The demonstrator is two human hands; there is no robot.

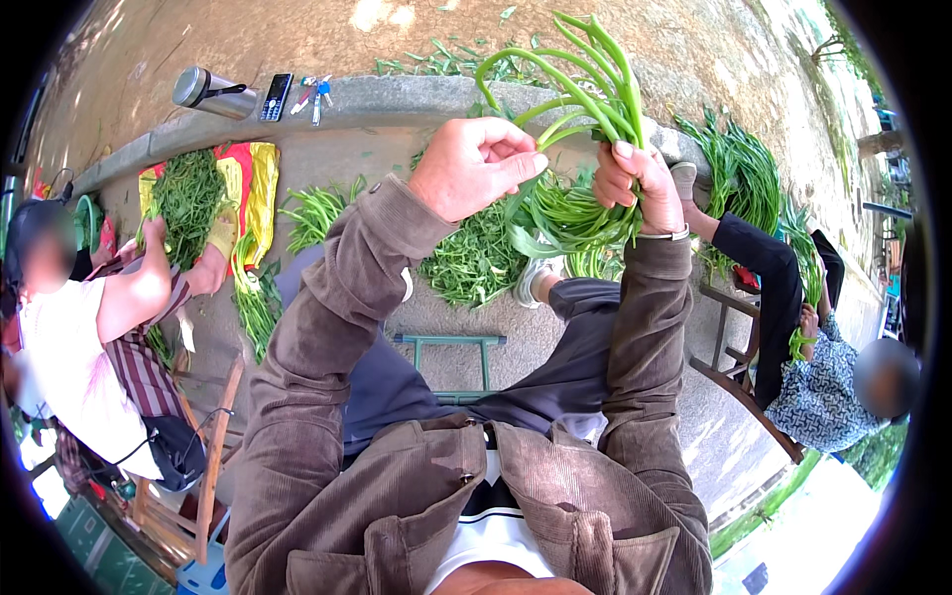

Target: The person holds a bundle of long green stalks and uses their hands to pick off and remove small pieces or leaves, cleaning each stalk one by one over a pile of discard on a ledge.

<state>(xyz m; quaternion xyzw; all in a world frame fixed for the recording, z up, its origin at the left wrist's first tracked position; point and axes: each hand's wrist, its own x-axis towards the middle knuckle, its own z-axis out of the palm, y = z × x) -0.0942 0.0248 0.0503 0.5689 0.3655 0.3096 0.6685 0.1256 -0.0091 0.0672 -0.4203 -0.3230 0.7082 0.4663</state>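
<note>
My right hand [641,182] grips a bunch of long-stemmed leafy greens [606,85]. The pale green stems arch upward over the fist, and the leafy part hangs below it. To its left, the thumb and fingers of my left hand [476,167] pinch at the end of one stem from that bunch. Below both hands, a heap of loose green leaves [476,260] lies on the ground between my feet. More stems and leaves [565,216] lie beneath the bunch, partly hidden by it.
A stone curb [416,93] holds a steel flask [212,93], a keypad phone [277,97] and keys [317,97]. On the left, a seated person [67,357] handles greens over a red-yellow sack [260,186]. On the right, another seated person [825,394] holds greens. A green metal stool frame [450,340] shows between my legs.
</note>
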